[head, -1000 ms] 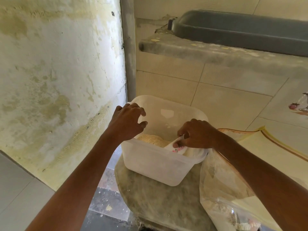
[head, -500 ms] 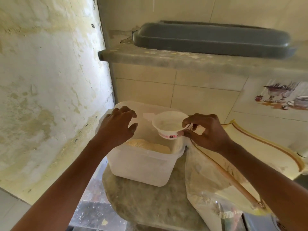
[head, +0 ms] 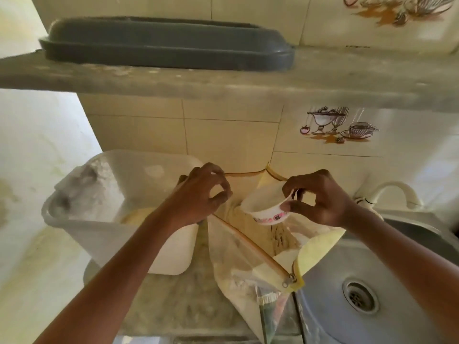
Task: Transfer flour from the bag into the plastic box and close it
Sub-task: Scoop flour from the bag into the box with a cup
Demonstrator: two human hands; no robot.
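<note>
The translucent plastic box (head: 119, 234) stands open on the counter at the left, with a heap of flour (head: 139, 217) in its bottom. To its right the clear zip bag (head: 238, 264) stands open, flour (head: 248, 224) showing inside. My left hand (head: 198, 194) is between box and bag, its thumb and fingers pinching the bag's near-left rim. My right hand (head: 320, 199) pinches the handle of a small white cup (head: 260, 207), which hangs tilted over the bag's mouth. The box's grey lid (head: 164, 43) lies on the shelf above.
A stone shelf (head: 223, 83) juts out overhead, close above the hands. A steel sink (head: 372, 269) with a drain lies right of the bag, a cream tap (head: 390, 192) behind it. The tiled wall is close behind; a plaster wall borders the left.
My right hand has carried the cup from the box rightwards to over the bag. My left hand left the box's rim and took hold of the bag's edge.
</note>
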